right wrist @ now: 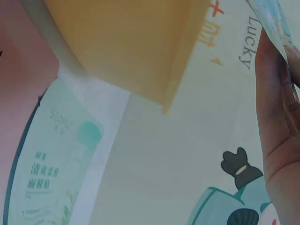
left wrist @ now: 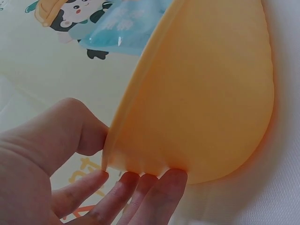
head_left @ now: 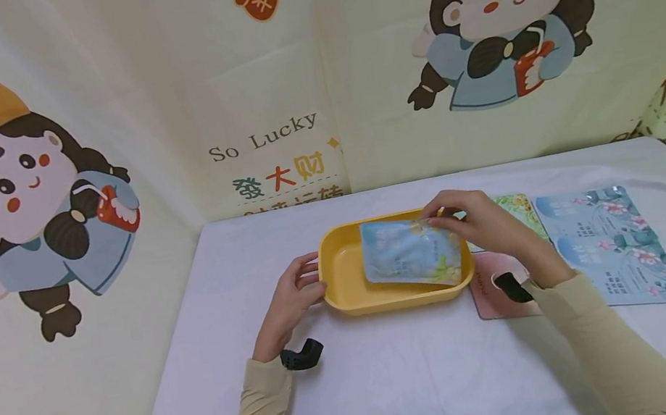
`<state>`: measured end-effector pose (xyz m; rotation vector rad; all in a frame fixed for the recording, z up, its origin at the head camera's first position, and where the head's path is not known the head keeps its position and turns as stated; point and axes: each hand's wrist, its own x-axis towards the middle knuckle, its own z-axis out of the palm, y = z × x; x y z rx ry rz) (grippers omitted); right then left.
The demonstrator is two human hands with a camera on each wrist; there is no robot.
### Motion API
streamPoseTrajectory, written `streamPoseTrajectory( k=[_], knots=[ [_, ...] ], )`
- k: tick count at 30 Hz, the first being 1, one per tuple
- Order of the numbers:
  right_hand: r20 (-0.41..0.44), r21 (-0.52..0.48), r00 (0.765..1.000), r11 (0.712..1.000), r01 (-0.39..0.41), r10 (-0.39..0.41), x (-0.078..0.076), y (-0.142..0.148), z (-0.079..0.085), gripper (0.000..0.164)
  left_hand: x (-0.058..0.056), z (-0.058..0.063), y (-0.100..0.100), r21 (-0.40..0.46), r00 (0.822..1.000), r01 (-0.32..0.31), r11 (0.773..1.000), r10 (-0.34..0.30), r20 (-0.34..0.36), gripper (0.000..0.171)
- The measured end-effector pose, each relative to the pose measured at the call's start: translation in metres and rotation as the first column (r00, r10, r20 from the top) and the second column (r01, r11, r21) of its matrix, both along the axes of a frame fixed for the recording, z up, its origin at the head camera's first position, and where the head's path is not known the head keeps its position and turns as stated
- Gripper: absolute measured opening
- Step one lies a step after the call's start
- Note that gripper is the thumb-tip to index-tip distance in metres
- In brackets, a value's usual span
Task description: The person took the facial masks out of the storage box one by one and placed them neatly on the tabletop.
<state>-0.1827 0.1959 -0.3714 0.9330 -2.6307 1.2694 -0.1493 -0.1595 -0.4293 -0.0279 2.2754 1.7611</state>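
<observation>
A yellow tray (head_left: 348,300) stands on the white-covered table. At its left end my left hand (head_left: 290,295) holds the rim, and in the left wrist view the fingertips (left wrist: 176,176) press on its outer wall. My right hand (head_left: 481,221) pinches a light blue sheet mask packet (head_left: 410,253) by its upper right corner. The packet is tilted above the tray's right half and hides part of the inside. In the right wrist view only the edge of the packet (right wrist: 274,21) shows beside the fingers.
Right of the tray lie a green patterned packet (head_left: 521,214), a pink packet (head_left: 492,287) partly under the right wrist, and blue floral packets (head_left: 617,248). A printed cloth backdrop (head_left: 378,119) rises behind the table. Each wrist wears a black camera mount (head_left: 302,355).
</observation>
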Motion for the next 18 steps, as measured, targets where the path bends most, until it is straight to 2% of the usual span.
streamPoseTrajectory(
  k=[8,18],
  knots=[
    [-0.071,-0.021,0.997,1.0,-0.014,0.013,0.003,0.01,0.006,0.02,-0.001,-0.001,0.0,0.01,1.0,-0.011,1.0,0.011,0.011,0.061],
    [-0.179,-0.044,0.984,0.999,-0.01,0.002,0.01,0.015,0.022,0.028,-0.002,-0.002,-0.001,0.01,1.0,0.0,1.0,0.0,0.0,0.061]
  ],
)
